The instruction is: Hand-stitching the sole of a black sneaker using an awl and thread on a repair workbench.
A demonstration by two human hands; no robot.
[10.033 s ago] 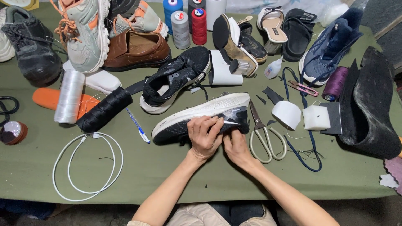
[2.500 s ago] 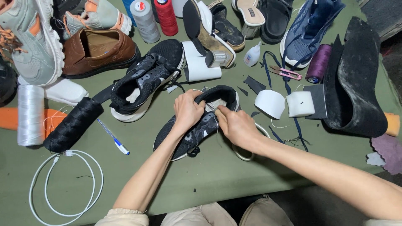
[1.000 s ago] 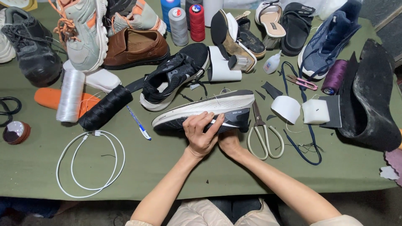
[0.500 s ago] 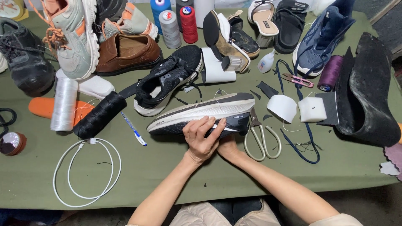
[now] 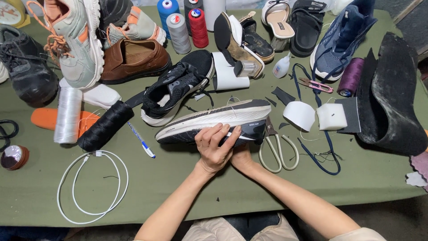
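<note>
Two bare hands hold a black sneaker [image 5: 214, 121] on its side over a green table [image 5: 178, 187].
The left hand [image 5: 215, 147] clasps its upper; the right hand [image 5: 242, 154] grips underneath, mostly hidden. Scissors [image 5: 276, 149] lie just right of the grip.

Right hand [image 5: 242, 157] mostly hidden under my left hand [image 5: 216, 147], its grip unreadable. Sneaker [image 5: 218, 121] upper faces away. Yellow clock [image 5: 13, 11] cut by top-left edge.
</note>
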